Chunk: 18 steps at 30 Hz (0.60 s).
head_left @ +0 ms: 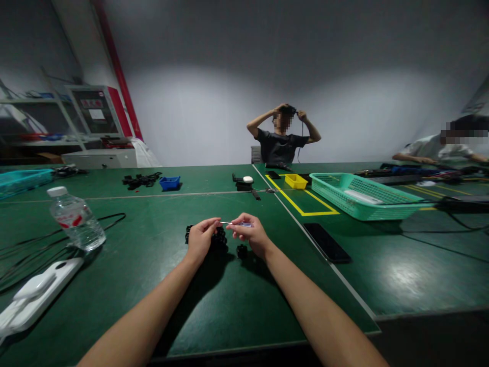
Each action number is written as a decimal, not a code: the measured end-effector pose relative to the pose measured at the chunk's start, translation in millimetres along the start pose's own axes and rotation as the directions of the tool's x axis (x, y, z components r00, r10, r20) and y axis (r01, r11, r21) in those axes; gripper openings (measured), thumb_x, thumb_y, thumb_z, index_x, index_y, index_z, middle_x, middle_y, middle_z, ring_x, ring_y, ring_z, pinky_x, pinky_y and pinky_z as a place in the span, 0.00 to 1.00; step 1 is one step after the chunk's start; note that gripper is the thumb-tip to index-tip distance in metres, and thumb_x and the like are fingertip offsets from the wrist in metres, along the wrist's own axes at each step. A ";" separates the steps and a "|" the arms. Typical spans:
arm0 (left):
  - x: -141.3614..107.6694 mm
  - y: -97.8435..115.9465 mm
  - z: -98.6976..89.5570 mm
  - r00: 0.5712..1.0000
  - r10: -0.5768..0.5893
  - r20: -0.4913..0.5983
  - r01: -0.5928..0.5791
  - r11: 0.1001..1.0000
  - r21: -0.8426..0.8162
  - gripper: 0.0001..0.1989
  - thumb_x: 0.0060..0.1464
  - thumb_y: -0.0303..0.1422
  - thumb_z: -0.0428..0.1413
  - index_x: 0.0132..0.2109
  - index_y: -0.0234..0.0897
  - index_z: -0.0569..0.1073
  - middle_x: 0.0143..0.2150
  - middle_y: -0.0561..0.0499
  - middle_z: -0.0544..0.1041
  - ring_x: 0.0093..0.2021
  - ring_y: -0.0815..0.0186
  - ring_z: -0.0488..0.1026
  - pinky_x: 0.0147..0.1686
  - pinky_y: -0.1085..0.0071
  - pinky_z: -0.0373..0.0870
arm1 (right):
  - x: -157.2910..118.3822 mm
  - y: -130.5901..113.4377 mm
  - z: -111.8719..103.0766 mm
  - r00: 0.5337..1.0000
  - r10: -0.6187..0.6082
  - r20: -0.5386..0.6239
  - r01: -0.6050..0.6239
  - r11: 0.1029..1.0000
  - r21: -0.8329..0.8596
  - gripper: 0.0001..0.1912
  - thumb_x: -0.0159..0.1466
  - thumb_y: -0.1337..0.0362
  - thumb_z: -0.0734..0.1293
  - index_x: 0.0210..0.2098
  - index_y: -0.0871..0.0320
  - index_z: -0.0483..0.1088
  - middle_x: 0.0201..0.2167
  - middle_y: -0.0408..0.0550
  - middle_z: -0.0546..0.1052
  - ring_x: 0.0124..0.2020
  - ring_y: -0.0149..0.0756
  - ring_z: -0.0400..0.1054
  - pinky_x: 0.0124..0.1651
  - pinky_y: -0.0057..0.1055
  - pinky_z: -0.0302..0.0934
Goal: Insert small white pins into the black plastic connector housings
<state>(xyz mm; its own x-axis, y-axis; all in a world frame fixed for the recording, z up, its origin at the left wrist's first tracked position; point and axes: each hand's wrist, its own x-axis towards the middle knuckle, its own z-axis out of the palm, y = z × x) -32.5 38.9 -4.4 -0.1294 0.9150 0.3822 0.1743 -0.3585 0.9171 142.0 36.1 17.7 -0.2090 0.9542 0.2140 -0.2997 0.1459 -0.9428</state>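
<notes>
My right hand (pixel 252 235) grips a small screwdriver (pixel 247 225) by its clear purplish handle, with the thin shaft pointing left. At the shaft's tip are the pinched fingers of my left hand (pixel 201 238); whether they hold the tip or a tiny part is too small to tell. Beneath and behind the left hand lies a cluster of black parts (pixel 219 239), partly hidden by it. One separate small black part (pixel 242 251) rests on the green table (pixel 237 316) below my right hand.
To the left stand a water bottle (pixel 78 221) and a white power strip (pixel 42 290) with cables. A phone (pixel 326 242) and a green basket (pixel 367 199) lie right. Farther back are a blue tray (pixel 169 183), a yellow tray (pixel 295 181) and two people, one facing me (pixel 280 145).
</notes>
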 end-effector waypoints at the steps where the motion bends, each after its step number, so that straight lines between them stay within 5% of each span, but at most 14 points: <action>1: 0.0 -0.6 0.0 1.000 -0.001 0.001 0.001 1.000 -0.001 0.19 0.49 0.44 0.61 0.42 0.36 0.82 0.35 0.47 0.82 0.31 0.64 0.74 0.38 0.69 0.70 | 0.0 0.1 -0.1 1.000 0.003 0.000 -0.003 1.000 0.002 0.17 0.43 0.60 0.79 0.24 0.58 0.69 0.27 0.48 0.81 0.19 0.28 0.67 0.19 0.22 0.49; 18: -2.1 1.9 1.5 1.000 -0.013 0.013 0.013 1.000 0.015 0.20 0.49 0.45 0.61 0.44 0.35 0.81 0.34 0.46 0.82 0.29 0.65 0.74 0.36 0.69 0.71 | -0.2 1.3 0.4 1.000 -0.013 0.012 0.013 1.000 -0.006 0.16 0.44 0.59 0.79 0.25 0.58 0.72 0.26 0.47 0.80 0.19 0.28 0.68 0.18 0.22 0.50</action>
<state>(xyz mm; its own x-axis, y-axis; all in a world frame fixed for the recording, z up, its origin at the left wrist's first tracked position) -30.4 36.6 -3.6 -0.1194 0.9219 0.3686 0.1869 -0.3437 0.9203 141.3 36.0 16.5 -0.2162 0.9490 0.2294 -0.2969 0.1599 -0.9414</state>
